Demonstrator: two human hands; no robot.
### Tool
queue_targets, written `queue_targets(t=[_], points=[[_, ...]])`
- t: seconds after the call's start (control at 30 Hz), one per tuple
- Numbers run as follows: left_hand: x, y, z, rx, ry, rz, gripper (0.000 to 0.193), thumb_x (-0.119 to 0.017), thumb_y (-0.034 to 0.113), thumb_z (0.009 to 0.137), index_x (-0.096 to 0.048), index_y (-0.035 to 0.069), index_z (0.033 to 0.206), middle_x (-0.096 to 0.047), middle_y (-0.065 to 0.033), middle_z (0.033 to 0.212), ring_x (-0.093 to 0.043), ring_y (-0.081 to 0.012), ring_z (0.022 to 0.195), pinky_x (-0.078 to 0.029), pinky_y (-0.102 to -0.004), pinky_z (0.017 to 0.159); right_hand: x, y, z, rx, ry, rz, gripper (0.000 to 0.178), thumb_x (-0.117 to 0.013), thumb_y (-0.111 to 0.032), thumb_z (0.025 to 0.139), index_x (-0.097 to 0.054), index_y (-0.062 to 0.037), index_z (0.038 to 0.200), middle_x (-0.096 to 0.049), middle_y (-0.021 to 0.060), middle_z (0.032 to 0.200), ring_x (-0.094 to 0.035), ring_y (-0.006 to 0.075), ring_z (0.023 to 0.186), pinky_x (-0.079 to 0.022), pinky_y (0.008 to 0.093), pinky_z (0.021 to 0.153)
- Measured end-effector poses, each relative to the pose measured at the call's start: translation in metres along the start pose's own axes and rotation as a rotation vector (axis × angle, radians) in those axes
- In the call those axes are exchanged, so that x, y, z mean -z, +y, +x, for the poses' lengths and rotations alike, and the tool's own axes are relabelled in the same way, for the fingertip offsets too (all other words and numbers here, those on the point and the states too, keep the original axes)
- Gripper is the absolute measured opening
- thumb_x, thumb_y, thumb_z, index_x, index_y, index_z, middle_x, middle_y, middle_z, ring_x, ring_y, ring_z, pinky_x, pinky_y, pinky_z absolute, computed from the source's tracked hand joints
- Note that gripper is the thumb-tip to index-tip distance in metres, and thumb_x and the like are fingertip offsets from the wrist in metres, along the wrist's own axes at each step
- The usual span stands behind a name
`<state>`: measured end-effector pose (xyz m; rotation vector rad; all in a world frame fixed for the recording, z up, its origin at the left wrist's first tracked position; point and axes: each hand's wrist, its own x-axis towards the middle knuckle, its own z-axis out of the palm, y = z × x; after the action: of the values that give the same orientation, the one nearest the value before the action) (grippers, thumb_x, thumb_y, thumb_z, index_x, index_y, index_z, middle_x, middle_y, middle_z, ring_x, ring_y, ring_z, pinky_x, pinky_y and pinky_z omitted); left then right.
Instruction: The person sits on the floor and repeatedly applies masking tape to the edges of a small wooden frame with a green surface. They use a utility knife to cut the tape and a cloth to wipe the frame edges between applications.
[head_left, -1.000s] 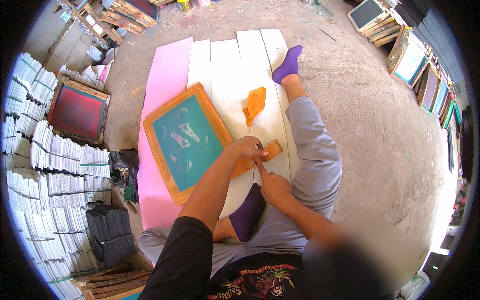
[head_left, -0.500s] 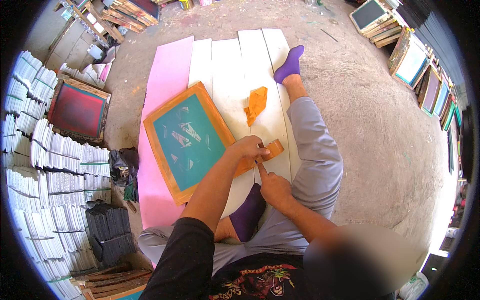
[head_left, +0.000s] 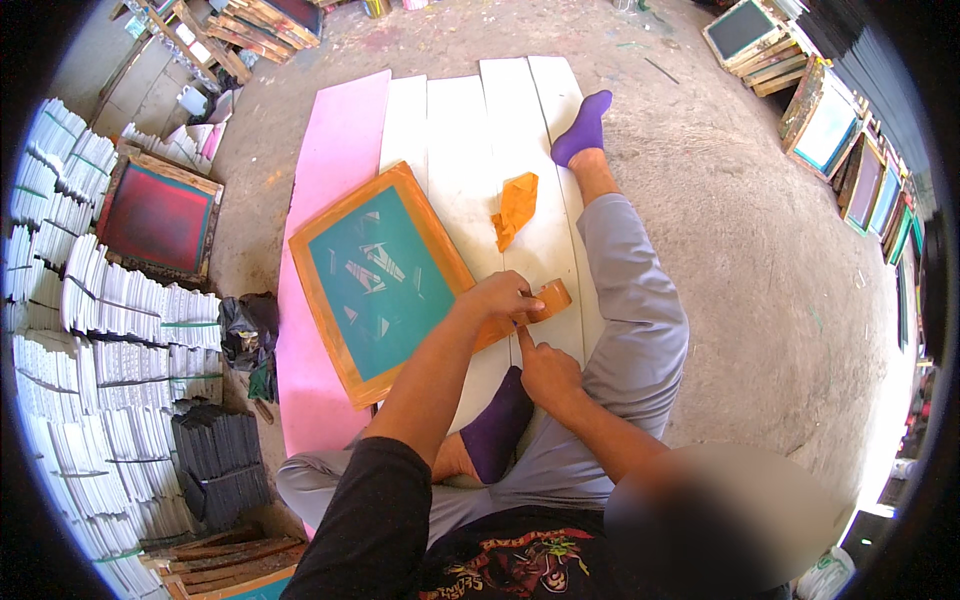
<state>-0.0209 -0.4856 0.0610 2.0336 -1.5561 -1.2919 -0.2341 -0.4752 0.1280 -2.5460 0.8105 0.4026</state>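
Note:
A screen-printing frame [head_left: 345, 378] with a teal mesh and an orange-brown taped border lies tilted on the boards. At its right corner, my left hand [head_left: 497, 298] is closed on a roll of brown packing tape [head_left: 553, 299]. A strip of the tape seems to run from the roll to the frame's border, partly covered by my fingers. My right hand [head_left: 550, 372] is just below, fingers curled and index finger pointing up to the tape. A tiny blue spot shows near that fingertip; what the hand holds is hidden. A crumpled orange-brown piece [head_left: 517, 210] lies beyond the roll.
White boards [head_left: 455, 130] and a pink board [head_left: 345, 130] lie under the frame. My purple-socked feet [head_left: 582, 130] rest around it. Bundled white stacks [head_left: 110, 300] line the left, with a red-meshed frame [head_left: 160, 220] beside them. More frames [head_left: 825, 115] lean along the right.
Both hands keep almost the same place at the frame's corner. The whole view has shifted very slightly.

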Motion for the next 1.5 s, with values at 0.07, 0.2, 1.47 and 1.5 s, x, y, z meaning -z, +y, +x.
queue_targets(t=[0.07, 0.2, 1.47, 1.5], points=[[0.0, 0.002, 0.001, 0.025, -0.008, 0.0, 0.057, -0.073, 0.057, 0.086, -0.077, 0.002, 0.1, -0.075, -0.0192, 0.094, -0.072, -0.0337, 0.089, -0.054, -0.045, 0.081, 0.001, -0.001, 0.002, -0.01, -0.023, -0.008, 0.067, -0.055, -0.011, 0.09, -0.04, -0.0101, 0.155, -0.07, 0.021, 0.088, -0.073, 0.0401, 0.08, -0.059, 0.0527, 0.071], [0.005, 0.008, -0.002, 0.023, -0.016, -0.002, 0.057, -0.072, 0.056, 0.087, -0.077, 0.001, 0.097, -0.075, -0.02, 0.091, -0.072, -0.0364, 0.086, -0.055, -0.0463, 0.08, 0.002, 0.002, 0.001, -0.026, -0.064, 0.015, 0.066, -0.056, -0.013, 0.09, -0.041, -0.0101, 0.155, -0.071, 0.022, 0.091, -0.073, 0.0415, 0.082, -0.059, 0.0537, 0.074], [0.008, 0.054, 0.014, 0.216, 0.543, 0.37, 0.073, -0.074, 0.043, 0.089, -0.046, 0.018, 0.152, -0.057, -0.0206, 0.142, -0.054, -0.0381, 0.132, -0.037, -0.0572, 0.113, -0.056, 0.046, 0.036, -0.225, 0.29, -0.141, 0.065, -0.059, -0.018, 0.096, -0.034, -0.004, 0.155, -0.053, 0.0175, 0.123, -0.055, 0.0366, 0.115, -0.052, 0.0504, 0.093], [0.012, 0.052, 0.006, 0.261, 0.539, 0.31, 0.075, -0.074, 0.043, 0.09, -0.044, 0.017, 0.153, -0.055, -0.0224, 0.145, -0.054, -0.0389, 0.133, -0.038, -0.0564, 0.113, -0.051, 0.042, 0.036, -0.201, 0.292, -0.121, 0.063, -0.06, -0.019, 0.096, -0.037, -0.0039, 0.153, -0.054, 0.017, 0.122, -0.055, 0.0368, 0.116, -0.052, 0.051, 0.092]])
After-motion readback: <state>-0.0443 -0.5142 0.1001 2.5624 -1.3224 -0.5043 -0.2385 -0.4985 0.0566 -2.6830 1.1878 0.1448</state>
